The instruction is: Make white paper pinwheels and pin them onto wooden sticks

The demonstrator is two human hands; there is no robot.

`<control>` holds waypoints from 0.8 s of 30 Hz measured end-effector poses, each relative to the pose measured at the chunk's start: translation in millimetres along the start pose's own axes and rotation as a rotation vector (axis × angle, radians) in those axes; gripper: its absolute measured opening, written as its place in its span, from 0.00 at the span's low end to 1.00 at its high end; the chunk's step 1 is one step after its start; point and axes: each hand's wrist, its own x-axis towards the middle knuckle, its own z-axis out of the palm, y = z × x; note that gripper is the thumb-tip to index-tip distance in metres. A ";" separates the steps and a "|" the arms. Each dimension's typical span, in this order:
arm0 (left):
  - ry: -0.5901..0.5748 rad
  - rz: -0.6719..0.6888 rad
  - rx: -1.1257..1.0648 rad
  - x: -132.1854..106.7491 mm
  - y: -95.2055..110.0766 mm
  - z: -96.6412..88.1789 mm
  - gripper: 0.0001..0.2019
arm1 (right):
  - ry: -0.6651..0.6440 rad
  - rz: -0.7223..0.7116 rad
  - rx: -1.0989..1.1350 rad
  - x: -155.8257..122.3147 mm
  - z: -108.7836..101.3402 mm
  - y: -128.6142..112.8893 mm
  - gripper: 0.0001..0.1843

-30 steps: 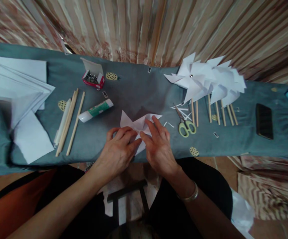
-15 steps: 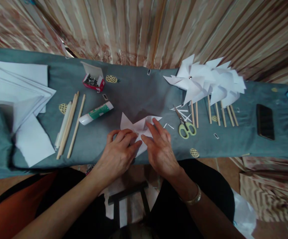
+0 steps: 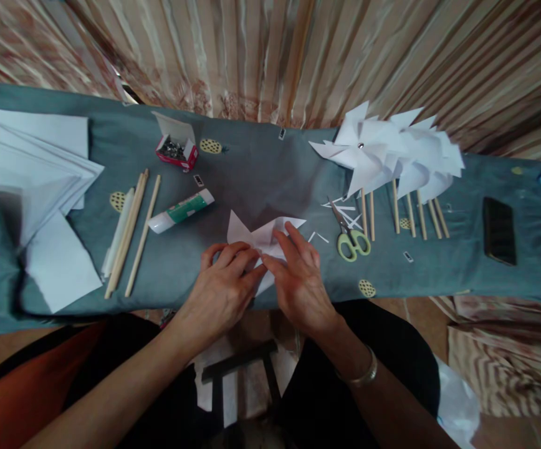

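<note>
A white paper piece (image 3: pixel 256 234), cut and partly folded into pinwheel points, lies on the grey-blue cloth (image 3: pixel 261 168) near the front edge. My left hand (image 3: pixel 221 284) presses on its left part with fingers curled over the paper. My right hand (image 3: pixel 298 274) rests on its right part, fingers pinching a folded flap toward the centre. The paper's near half is hidden under both hands.
Finished white pinwheels (image 3: pixel 387 153) on wooden sticks lie at the back right. Green-handled scissors (image 3: pixel 349 234) and paper scraps lie right of my hands. A glue stick (image 3: pixel 181 209), loose sticks (image 3: pixel 130 231), a red pin box (image 3: pixel 176 149), stacked paper sheets (image 3: pixel 32 181) and a black phone (image 3: pixel 498 229) also lie here.
Both hands stay on the paper; the fingers have shifted slightly toward its centre. The view has moved a little.
</note>
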 end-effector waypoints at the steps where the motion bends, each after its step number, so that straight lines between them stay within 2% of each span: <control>1: -0.002 -0.004 -0.001 0.1 0.1 0.1 0.10 | 0.008 -0.002 -0.004 0.3 1.2 -0.5 0.18; 7: 0.034 0.023 -0.008 -0.7 -2.2 1.7 0.10 | 0.043 0.021 0.053 -0.7 -1.5 3.1 0.17; 10: 0.007 0.015 -0.010 -1.5 -2.0 0.3 0.12 | 0.082 0.023 0.045 -1.7 -2.2 6.0 0.17; 13: -0.021 -0.011 -0.018 -1.8 -0.7 -0.9 0.12 | 0.083 0.021 0.015 -1.5 1.1 6.1 0.16; 17: 0.013 0.005 -0.018 -1.6 -1.2 1.0 0.12 | 0.100 0.019 0.010 -0.1 5.6 5.5 0.16; 24: 0.033 0.016 -0.007 0.3 -2.6 2.1 0.11 | 0.096 0.032 0.120 -1.9 -0.2 12.9 0.17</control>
